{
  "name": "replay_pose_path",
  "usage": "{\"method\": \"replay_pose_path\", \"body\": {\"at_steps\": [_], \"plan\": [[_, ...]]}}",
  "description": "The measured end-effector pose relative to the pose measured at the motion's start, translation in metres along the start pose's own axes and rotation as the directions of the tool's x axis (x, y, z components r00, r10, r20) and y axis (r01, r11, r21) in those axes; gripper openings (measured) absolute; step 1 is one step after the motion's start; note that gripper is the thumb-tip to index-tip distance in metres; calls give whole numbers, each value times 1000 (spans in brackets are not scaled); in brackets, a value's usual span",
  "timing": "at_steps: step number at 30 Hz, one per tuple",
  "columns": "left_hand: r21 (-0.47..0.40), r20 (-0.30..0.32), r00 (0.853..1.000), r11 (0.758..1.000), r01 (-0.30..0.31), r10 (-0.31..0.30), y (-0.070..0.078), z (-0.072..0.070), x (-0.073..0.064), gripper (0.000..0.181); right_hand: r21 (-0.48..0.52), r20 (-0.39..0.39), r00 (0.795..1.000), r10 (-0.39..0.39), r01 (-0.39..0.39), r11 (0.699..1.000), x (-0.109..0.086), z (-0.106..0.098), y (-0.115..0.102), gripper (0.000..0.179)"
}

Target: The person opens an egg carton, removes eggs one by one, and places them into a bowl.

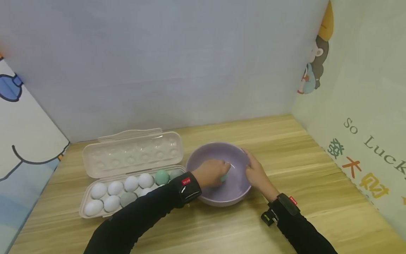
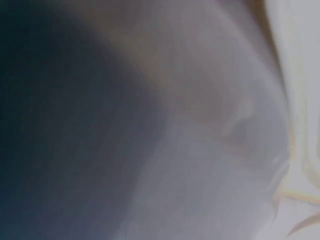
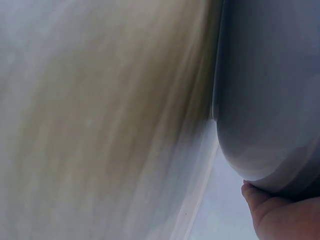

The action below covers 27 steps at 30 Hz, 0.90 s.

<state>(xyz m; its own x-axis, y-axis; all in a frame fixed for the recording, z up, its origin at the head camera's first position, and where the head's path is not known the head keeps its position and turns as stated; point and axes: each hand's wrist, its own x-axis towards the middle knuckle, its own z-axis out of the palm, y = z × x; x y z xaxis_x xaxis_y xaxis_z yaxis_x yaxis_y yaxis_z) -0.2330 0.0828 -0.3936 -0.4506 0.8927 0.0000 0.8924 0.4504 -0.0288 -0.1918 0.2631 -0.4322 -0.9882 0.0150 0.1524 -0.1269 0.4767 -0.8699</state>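
A purple bowl stands on the table, right of an egg carton. Inside it, my left hand holds a green egg, mostly hidden by the curled fingers. At the bowl's right side, my right hand grips the rim. The right wrist view shows part of this hand against the bowl's outer wall. Blur in the left wrist view leaves the egg and fingers there unclear.
The egg carton lies with its clear lid folded back. It holds several white eggs, a green egg and greyish ones; my left forearm covers part of it. Walls border the wooden table behind and at both sides.
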Motion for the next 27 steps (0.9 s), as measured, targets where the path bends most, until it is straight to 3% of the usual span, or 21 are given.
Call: {"method": "replay_pose_path", "body": {"at_steps": [6,10,12,15,18,22,27], "plan": [[57,-5,1000,998,28,-28,0,-3,-4,45,22,15,1000,20,-20,1000,1,0,-5,64],[76,-20,998,995,60,-58,-5,-19,-11,50,19,17,999,30,-31,999,1,0,-4,63],[57,-51,996,996,72,-69,-9,-32,-20,53,14,13,999,37,-37,999,-1,0,-1,63],[40,-122,986,992,119,-113,-21,-51,-45,58,5,13,999,49,-49,999,-2,4,0,63],[56,-157,971,980,191,-180,-38,-60,-71,61,6,19,998,65,-65,998,-3,6,0,64],[96,-137,955,956,278,-264,-55,-55,-102,53,7,24,998,64,-64,998,-2,4,-2,65],[107,-125,961,959,261,-247,-62,-26,-124,39,6,28,998,56,-56,998,-2,2,-4,64]]}}
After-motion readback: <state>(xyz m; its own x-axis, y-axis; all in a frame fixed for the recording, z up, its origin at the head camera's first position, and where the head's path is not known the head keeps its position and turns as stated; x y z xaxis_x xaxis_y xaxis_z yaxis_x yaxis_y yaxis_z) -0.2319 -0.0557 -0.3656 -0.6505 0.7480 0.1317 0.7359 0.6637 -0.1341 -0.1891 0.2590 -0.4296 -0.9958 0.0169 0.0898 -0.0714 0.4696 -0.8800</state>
